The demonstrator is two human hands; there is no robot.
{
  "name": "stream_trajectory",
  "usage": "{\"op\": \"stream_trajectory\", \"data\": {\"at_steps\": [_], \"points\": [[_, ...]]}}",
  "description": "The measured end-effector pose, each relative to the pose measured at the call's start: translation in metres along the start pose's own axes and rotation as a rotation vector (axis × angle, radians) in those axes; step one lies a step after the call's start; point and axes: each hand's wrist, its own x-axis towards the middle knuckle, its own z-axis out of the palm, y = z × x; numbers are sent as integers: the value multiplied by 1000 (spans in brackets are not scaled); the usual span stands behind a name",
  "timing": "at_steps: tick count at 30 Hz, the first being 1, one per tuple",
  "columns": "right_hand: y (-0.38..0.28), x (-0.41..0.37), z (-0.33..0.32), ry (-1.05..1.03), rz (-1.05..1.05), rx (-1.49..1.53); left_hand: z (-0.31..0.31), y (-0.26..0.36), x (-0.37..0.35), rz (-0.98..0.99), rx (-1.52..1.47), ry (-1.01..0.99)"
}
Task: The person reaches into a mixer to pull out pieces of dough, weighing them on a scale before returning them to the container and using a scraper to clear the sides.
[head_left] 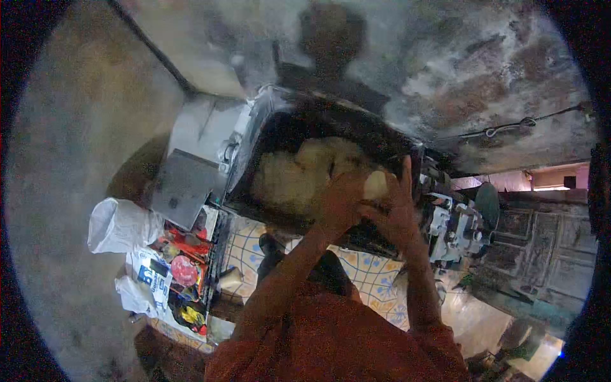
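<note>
A large pale mass of what looks like dough (293, 178) lies in a dark, deep trough (388, 143) in front of me. Over its right side, my two hands meet around a small, smooth piece of dough (376, 185). My left hand (344, 197) curls against the piece from the left, its fingers partly in shadow. From the right, my right hand (398, 207) grips the same piece, with one finger sticking up along the trough's right wall. The piece's underside is hidden by the hands.
Left of the trough stand a grey metal panel (184, 188), a white plastic bag (118, 226) and a crate of colourful packets (184, 270). Machine parts (455, 226) adjoin its right end. A stained wall (471, 70) rises behind; patterned tiles (375, 280) cover the floor.
</note>
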Motion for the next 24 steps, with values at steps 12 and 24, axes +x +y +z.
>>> {"op": "stream_trajectory", "data": {"at_steps": [12, 24], "points": [[11, -11, 6, -228, 71, 151, -3, -19, -26, -3, 364, -106], [20, -65, -41, 316, 255, 655, 19, -69, -14, -246, 431, -83]]}}
